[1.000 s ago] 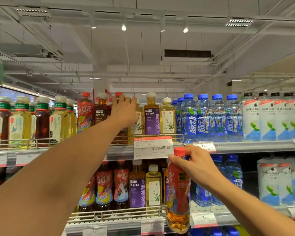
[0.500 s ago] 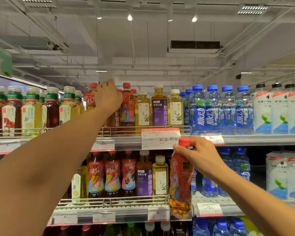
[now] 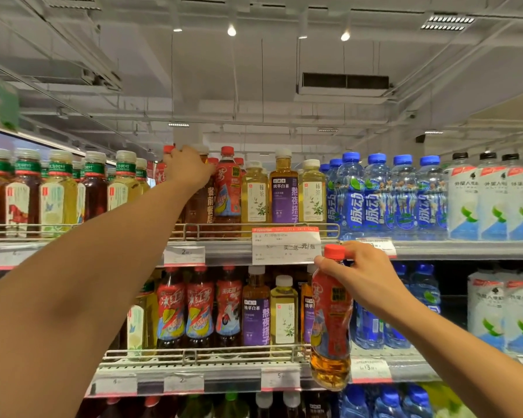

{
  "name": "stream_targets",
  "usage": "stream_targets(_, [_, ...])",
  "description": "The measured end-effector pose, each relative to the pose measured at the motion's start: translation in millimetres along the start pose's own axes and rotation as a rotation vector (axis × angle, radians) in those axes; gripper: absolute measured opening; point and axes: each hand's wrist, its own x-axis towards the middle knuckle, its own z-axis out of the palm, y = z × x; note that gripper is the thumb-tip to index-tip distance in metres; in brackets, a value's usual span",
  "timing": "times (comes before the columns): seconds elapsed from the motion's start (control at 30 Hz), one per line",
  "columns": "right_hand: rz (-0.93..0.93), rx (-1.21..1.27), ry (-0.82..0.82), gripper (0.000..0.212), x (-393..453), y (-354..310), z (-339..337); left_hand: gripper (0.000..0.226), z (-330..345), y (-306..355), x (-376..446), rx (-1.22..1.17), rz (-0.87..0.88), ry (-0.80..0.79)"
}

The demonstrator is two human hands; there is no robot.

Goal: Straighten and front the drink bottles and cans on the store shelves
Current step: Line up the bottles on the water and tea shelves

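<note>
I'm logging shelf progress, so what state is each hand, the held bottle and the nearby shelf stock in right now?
Left hand: raised to the top shelf, fingers curled over a dark tea bottle.
Right hand: gripping the neck of a red-capped tea bottle.
Red-capped tea bottle: off the shelf, hanging upright, cap on.
Blue sports drinks: upright, labels forward.
Promo price tag: clipped on the top shelf rail.

Red-capped tea bottle (image 3: 330, 321) hangs upright before shelved upright drink bottles (image 3: 284, 191).
</note>
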Motion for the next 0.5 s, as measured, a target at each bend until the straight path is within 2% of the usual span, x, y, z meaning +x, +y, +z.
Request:
stream_targets(0.17, [-0.022, -0.023, 0.022, 0.028, 6, -10, 5, 0.054, -8, -8, -7, -0.254, 0.019, 0.008])
stream_targets(0.3, [-0.069, -0.003, 0.003, 0.015, 17, -26, 17, 0.037, -20, -14, -30, -0.616, 0.008, 0.064])
stream_targets(0.4, [-0.074, 0.029, 0.0, 0.029, 29, -43, 28, 0.031, -43, -23, -44, -0.784, 0.08, 0.182])
stream_targets(0.5, [-0.077, 0.044, -0.009, 0.033, 46, -63, 42, 0.031, -71, -33, -58, -0.866, 0.151, 0.257])
